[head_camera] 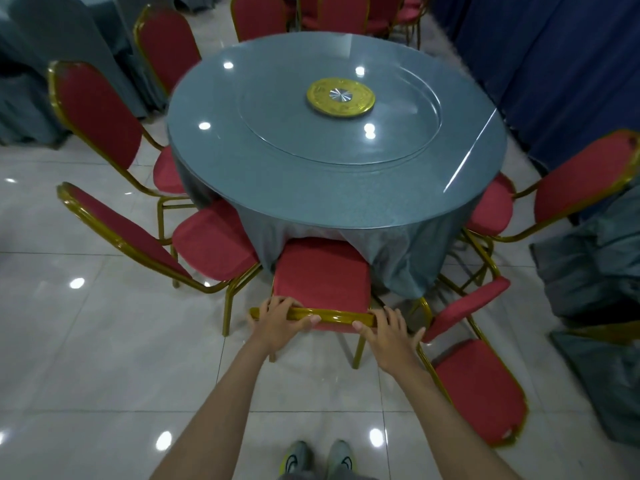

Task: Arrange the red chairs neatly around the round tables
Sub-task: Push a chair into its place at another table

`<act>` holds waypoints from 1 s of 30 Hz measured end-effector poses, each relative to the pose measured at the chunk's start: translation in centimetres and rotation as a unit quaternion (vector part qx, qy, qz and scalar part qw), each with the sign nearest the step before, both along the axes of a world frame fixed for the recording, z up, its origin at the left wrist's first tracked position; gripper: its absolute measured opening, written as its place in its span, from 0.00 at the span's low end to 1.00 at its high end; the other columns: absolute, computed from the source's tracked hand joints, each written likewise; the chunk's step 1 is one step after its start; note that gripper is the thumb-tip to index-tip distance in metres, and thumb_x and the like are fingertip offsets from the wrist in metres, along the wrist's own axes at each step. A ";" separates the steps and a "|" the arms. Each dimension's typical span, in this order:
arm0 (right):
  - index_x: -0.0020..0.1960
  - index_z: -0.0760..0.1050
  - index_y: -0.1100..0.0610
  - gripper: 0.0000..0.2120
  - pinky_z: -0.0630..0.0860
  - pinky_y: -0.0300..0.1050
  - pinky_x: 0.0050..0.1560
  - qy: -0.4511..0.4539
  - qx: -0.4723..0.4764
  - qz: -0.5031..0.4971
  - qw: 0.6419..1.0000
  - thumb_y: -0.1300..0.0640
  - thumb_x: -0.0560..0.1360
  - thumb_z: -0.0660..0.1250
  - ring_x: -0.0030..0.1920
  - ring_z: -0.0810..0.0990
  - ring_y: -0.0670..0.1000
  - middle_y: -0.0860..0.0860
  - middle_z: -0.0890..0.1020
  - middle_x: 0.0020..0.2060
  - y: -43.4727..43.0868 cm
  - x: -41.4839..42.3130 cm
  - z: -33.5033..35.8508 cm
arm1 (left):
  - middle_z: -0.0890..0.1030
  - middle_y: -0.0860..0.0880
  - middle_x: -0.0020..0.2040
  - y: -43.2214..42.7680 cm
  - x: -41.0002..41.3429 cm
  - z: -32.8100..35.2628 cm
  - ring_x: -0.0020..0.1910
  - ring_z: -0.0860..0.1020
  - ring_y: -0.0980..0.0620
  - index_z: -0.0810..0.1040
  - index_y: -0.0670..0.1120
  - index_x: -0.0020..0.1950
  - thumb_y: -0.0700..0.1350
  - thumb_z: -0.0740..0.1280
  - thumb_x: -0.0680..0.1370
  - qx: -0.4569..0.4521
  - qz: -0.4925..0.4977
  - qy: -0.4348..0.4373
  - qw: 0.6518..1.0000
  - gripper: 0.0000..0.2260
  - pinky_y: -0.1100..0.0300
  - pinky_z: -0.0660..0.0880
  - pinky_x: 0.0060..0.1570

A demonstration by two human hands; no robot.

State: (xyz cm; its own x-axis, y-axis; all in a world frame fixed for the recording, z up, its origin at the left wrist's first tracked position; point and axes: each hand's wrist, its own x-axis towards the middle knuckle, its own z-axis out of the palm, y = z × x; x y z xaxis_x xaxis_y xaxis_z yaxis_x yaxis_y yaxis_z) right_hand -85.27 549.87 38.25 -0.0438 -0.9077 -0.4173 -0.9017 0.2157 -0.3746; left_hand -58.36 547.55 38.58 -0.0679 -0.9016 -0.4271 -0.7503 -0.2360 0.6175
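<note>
My left grip [277, 320] and right grip [389, 329] both curl round the gold top rail [332, 315] of the near red chair [322, 271], spaced apart to steer it square. The seat front is tucked under the round counter [277, 150] cloth.

We reach both bare arms straight forward and down, forearms running almost parallel, a little apart. Our left hand [277, 323] grips the chair back [332, 315] near its left end, fingers curled over the top and thumb lying along the near side, pointing inward. Our right hand [388, 330] holds the right end, fingers spread over the top, thumb pointing inward toward the other thumb. Both wrists are level, palms down.
</note>
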 end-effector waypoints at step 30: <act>0.51 0.84 0.48 0.08 0.81 0.42 0.50 -0.331 -0.156 -0.263 0.893 0.57 0.80 0.67 0.46 0.85 0.43 0.43 0.87 0.44 16.2 -28.2 4.2 | 0.85 0.53 0.53 11.0 -32.8 5.3 0.55 0.82 0.56 0.83 0.52 0.54 0.41 0.68 0.82 -0.099 -0.038 0.309 0.945 0.07 0.61 0.77 0.55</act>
State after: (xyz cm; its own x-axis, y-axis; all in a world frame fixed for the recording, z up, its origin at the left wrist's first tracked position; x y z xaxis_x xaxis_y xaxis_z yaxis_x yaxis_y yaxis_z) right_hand -113.44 566.08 42.43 -0.3353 -0.9109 -0.2404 -0.2649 0.3360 -0.9038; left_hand -91.21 558.59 43.87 -0.3176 -0.9421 -0.1076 -0.2421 -0.0292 0.9698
